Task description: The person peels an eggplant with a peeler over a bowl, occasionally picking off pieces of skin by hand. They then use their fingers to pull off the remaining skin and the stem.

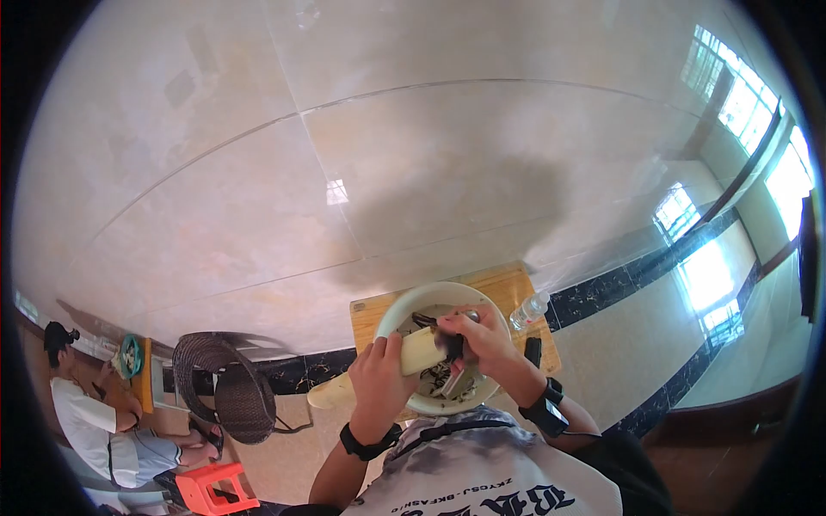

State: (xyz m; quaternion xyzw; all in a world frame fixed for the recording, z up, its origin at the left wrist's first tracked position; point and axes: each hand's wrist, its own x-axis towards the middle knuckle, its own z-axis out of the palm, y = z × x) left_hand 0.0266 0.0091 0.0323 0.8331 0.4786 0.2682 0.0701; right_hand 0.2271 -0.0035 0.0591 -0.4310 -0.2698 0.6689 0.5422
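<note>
My left hand (pixel 377 383) is wrapped around a long, pale yellow peeled vegetable (pixel 419 351), whose rounded end sticks out to the left past the basin. Its other end, with a dark patch, lies at my right hand (pixel 488 341). That hand is closed around a small dark-and-silver tool, mostly hidden by the fingers; I cannot tell its kind. Below both hands stands a round, pale basin (pixel 393 320) holding dark strips of peel and some water. A small pink-and-silver piece (pixel 456 378) shows under the right hand, over the basin.
The basin rests on a wooden stool (pixel 366 322). On its right side are a clear plastic bottle (pixel 529 310) and a black object (pixel 533 351). A wicker chair (pixel 245 400) and red plastic stool (pixel 217 488) stand left, near a seated person (pixel 90 413) working at a green bowl (pixel 131 357).
</note>
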